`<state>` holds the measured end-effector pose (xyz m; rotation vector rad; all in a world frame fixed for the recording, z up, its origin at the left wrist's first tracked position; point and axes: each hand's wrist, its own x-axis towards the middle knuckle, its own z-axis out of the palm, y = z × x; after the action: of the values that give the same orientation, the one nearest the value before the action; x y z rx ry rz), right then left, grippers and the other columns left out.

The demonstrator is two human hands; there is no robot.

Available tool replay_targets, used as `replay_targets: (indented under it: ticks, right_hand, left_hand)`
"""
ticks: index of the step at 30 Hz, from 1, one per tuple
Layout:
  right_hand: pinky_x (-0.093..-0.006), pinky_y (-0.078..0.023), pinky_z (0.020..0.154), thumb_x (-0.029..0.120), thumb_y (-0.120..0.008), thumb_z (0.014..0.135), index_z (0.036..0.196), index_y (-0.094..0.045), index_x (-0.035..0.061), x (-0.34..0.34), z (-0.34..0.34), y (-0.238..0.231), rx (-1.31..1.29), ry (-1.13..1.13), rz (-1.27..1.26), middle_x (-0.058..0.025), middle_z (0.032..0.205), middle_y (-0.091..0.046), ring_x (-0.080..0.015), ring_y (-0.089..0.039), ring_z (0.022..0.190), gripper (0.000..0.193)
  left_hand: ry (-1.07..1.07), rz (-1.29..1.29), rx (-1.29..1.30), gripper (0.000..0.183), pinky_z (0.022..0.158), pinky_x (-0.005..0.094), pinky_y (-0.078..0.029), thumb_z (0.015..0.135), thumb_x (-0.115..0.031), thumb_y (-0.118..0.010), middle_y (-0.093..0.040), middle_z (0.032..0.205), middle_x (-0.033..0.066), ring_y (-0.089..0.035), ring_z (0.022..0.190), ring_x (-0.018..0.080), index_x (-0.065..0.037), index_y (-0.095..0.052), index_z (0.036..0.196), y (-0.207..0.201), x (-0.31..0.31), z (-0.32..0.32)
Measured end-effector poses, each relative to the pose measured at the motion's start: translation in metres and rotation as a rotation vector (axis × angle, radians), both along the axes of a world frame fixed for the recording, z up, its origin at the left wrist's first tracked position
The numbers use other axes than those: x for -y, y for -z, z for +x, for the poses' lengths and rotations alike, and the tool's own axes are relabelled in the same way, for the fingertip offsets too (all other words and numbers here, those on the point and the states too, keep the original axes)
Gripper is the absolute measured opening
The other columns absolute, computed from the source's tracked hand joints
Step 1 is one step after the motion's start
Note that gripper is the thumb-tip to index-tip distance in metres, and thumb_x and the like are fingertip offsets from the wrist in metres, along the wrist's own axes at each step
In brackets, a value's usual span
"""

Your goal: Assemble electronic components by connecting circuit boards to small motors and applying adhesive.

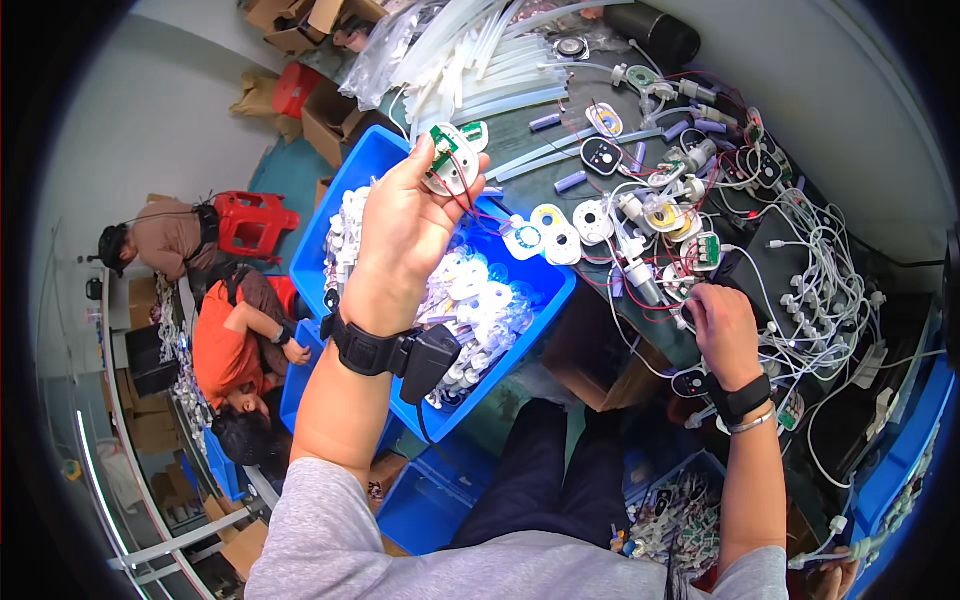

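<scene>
My left hand is raised over the far edge of a blue bin and pinches a white oval device housing with a green circuit board and thin red wires. Below it, the blue bin holds many white and clear plastic parts. My right hand is at the table's near edge, its fingers drawn together beside red wires and a white housing with a green board. What lies between those fingertips is hidden. Joined white oval pieces with yellow and blue discs rest between my hands.
Clear tubes lie piled at the table's back, near a black cylinder. Tangled white cables cover the right side. Purple battery cells are scattered about. Two people work at the left; another person's hand shows at lower right.
</scene>
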<state>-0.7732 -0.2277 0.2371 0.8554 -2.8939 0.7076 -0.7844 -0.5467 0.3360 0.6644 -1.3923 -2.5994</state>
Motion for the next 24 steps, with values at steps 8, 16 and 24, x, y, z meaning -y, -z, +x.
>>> replay_targets:
  ticks: [8, 16, 24]
  right_hand:
    - [-0.0355, -0.039, 0.062, 0.008, -0.057, 0.071, 0.074, -0.05, 0.0038, 0.0, -0.002, -0.001, 0.032, 0.001, -0.024, -0.0095, 0.066, -0.051, -0.0259, -0.05, 0.066, 0.009]
    - [-0.0356, -0.039, 0.062, 0.008, -0.057, 0.071, 0.074, -0.052, 0.0041, -0.002, -0.004, 0.001, 0.075, 0.009, -0.052, -0.009, 0.066, -0.051, -0.0261, -0.05, 0.066, 0.008]
    - [-0.0354, -0.039, 0.065, 0.008, -0.058, 0.07, 0.078, -0.054, 0.0039, -0.002, -0.005, 0.001, 0.083, 0.036, -0.066, -0.0094, 0.07, -0.054, -0.0259, -0.052, 0.069, 0.01]
  left_hand:
    - [-0.043, 0.053, 0.032, 0.025, 0.065, 0.0332, -0.052, 0.086, -0.02, -0.045, -0.057, 0.089, 0.0184, -0.059, 0.081, 0.0282, 0.003, -0.049, 0.095, 0.01, 0.037, -0.01]
    - [0.009, 0.148, 0.142, 0.025, 0.065, 0.0333, -0.053, 0.086, -0.015, -0.044, -0.054, 0.092, 0.0224, -0.057, 0.081, 0.0292, 0.008, -0.045, 0.096, 0.046, 0.086, -0.067]
    - [-0.187, -0.036, 0.349, 0.028, 0.047, 0.0329, -0.051, 0.084, -0.021, -0.05, -0.053, 0.086, 0.0171, -0.057, 0.069, 0.029, 0.002, -0.042, 0.099, 0.133, 0.107, -0.137]
